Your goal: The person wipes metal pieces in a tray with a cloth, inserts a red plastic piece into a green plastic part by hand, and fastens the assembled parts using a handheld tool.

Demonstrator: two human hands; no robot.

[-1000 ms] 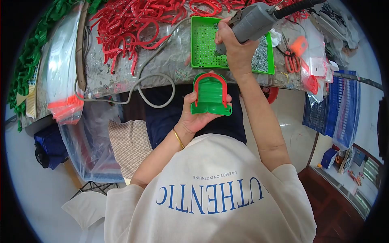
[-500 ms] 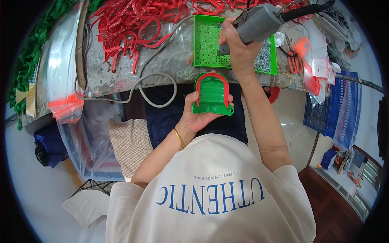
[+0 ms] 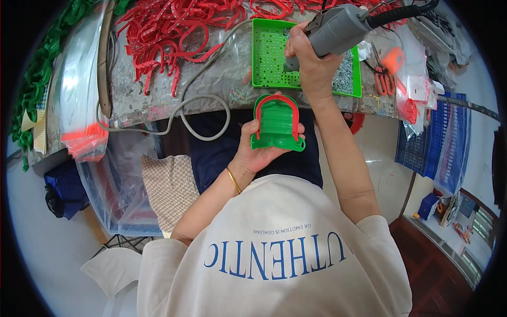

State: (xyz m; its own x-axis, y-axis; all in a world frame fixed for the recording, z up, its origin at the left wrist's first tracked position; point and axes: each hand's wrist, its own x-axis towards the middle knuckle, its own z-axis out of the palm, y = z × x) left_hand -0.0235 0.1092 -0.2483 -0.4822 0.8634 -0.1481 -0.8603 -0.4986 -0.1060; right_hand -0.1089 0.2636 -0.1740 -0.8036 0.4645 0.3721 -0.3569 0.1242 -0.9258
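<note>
My left hand (image 3: 252, 150) holds a green plastic part (image 3: 275, 124) from below, near the table's front edge, with thumb and fingers at its sides. A red U-shaped strip (image 3: 277, 98) lies along the part's rim, its curve toward the table. Farther forward and to the right, my right hand (image 3: 317, 68) is closed round a grey power screwdriver (image 3: 338, 30). The tool's tip points down over a green tray (image 3: 274, 84) with a perforated left side. Small metallic pieces (image 3: 343, 76) fill its right side, partly hidden by my hand.
Red straps (image 3: 174, 37) are heaped at the back left of the table (image 3: 142, 105). A grey cable (image 3: 227, 108) loops near the front edge. Scissors (image 3: 384, 82) lie right of the tray. Clear plastic sheets (image 3: 82, 100) and green parts (image 3: 34, 100) are at the far left.
Compared with one second ago, my right hand and the screwdriver appear slightly farther right. The tray and the held green part have also shifted slightly right in view.
</note>
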